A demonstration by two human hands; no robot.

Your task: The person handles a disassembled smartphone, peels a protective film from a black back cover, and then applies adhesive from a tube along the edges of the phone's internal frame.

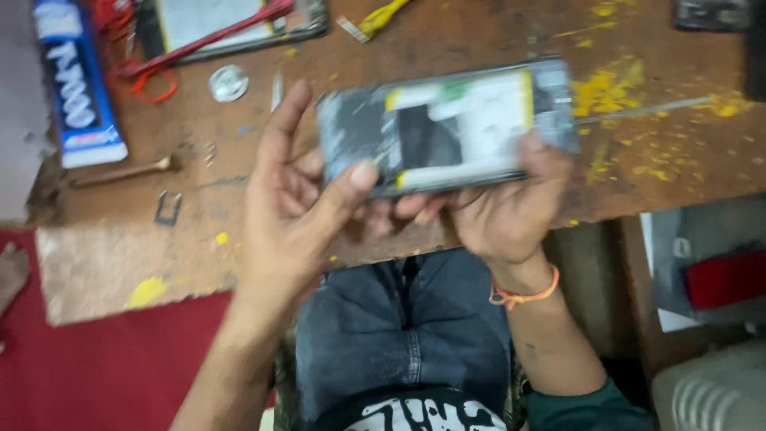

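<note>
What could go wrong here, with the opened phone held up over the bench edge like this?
The opened phone is held above the table edge by the left hand and right hand, mostly at the fingertips; a slip might drop it toward the person's lap or floor. Its insides face up, so the left thumb near the exposed parts could smudge or press on them. The blurred picture suggests motion, which loosens grip.

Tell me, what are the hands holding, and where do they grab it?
Both hands hold an opened phone: the left hand with its thumb on the lower left edge, the right hand under the lower right edge.
</note>
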